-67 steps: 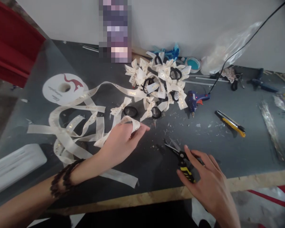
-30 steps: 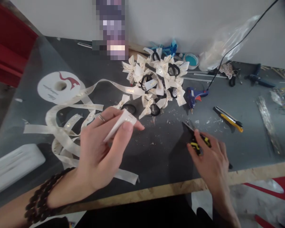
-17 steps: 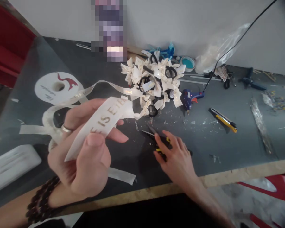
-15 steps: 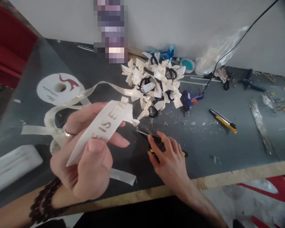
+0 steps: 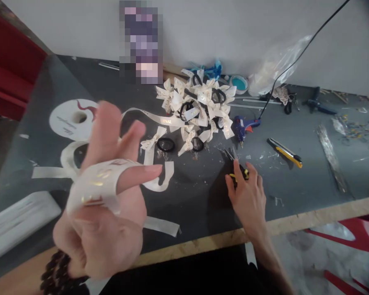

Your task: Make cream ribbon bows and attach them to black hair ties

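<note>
My left hand (image 5: 110, 225) is raised close to the camera with a white ribbon (image 5: 94, 186) printed in gold letters looped around its fingers. The thumb presses on the ribbon while other fingers stick out. My right hand (image 5: 249, 196) is low over the table at the scissors (image 5: 231, 155), with fingers around their black and yellow handles. The blades point away from me, toward the blue glue gun (image 5: 242, 128). Between the hands lie a ribbon bow with a black hair tie (image 5: 166, 144) and a curled ribbon length (image 5: 169, 174).
A heap of ribbon bows on black hair ties (image 5: 203, 102) sits mid-table. The white ribbon spool (image 5: 69, 119) lies at left, above a white block (image 5: 21, 225). A yellow utility knife (image 5: 285, 153) and a bundle of clear strips (image 5: 330, 157) lie at right. A wooden edge (image 5: 203, 246) runs along the front.
My right hand and the scissors have moved right, away from the ribbon. My left hand has turned, and the ribbon now curls around its fingers. The nearby bow and hair tie have come into view.
</note>
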Demonstrator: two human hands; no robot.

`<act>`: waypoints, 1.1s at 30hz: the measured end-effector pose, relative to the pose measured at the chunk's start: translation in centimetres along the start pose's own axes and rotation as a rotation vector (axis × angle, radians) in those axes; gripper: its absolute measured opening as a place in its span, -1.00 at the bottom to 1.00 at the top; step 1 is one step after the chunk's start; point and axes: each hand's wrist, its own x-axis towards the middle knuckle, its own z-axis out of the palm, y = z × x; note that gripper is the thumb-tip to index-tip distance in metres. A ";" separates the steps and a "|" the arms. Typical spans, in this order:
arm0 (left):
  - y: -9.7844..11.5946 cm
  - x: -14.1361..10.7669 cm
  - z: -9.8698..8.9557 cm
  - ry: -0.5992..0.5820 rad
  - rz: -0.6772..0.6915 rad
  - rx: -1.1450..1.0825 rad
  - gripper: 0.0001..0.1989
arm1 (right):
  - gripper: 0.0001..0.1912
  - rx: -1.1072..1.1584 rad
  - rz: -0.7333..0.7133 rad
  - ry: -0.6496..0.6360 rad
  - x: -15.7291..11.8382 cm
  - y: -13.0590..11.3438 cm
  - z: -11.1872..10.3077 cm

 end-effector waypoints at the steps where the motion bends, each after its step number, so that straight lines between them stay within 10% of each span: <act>1: 0.3 0.0 0.0 0.053 -0.024 -0.108 -0.58 | -0.46 0.025 -0.017 0.015 0.0 0.2 -0.2; 7: 0.5 0.0 -0.4 -0.279 -0.324 -0.391 -0.41 | -0.19 0.749 -0.477 -0.270 0.4 -3.4 -3.8; 11: -0.8 2.0 -0.5 -0.392 -0.385 -0.349 -0.31 | -0.09 0.913 -0.491 -0.393 3.6 -6.0 -4.5; 15: -2.1 4.7 -1.2 -0.296 -0.411 -0.309 -0.38 | -0.83 0.926 -0.436 -0.488 8.1 -5.7 -4.5; 21: -2.7 5.5 -1.3 -0.215 -0.391 -0.174 -0.33 | -0.13 1.118 -0.535 -0.507 10.2 -6.3 -4.1; 28: -4.0 6.1 -1.6 -0.120 -0.250 0.010 -0.40 | -0.85 1.179 -0.495 -0.804 11.6 -7.7 -3.3; 33: -5.7 7.8 -2.4 0.160 -0.160 -0.050 -0.65 | -0.78 1.044 -0.426 -0.601 13.6 -5.7 -4.2</act>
